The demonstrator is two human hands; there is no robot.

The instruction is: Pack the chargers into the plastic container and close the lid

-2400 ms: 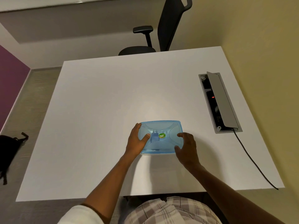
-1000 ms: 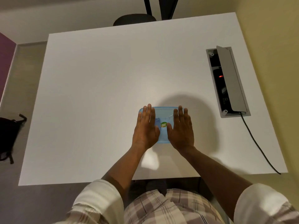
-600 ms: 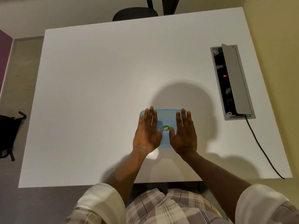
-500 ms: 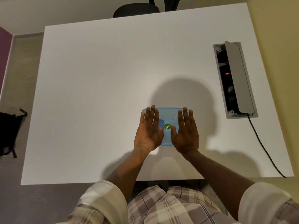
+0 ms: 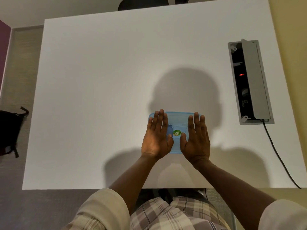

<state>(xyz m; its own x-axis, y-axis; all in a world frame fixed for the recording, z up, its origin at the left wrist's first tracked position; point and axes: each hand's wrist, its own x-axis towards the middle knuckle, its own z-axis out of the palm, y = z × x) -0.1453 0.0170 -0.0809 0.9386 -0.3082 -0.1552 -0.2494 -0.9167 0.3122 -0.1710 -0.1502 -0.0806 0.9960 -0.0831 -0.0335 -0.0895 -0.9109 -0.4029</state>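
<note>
One translucent blue rectangular plastic container, lid on; two hands, left, right, flat, fingers spread, pressing lid. White table; one grey cable box at 2 o'clock.

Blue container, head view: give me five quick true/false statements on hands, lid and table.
1. Both hands lie flat, palms down, on the lid of the blue container. True: left hand, right hand.
2. The container stands at the table's far edge by the chair. False: it sits near the edge of the table closest to the person.
3. A green round sticker shows between the two thumbs. True.
4. The lid lies beside the container on the table. False: it is on top, under the hands.
5. The power box set in the table is to the container's left. False: it is to the right, flap raised.
</note>
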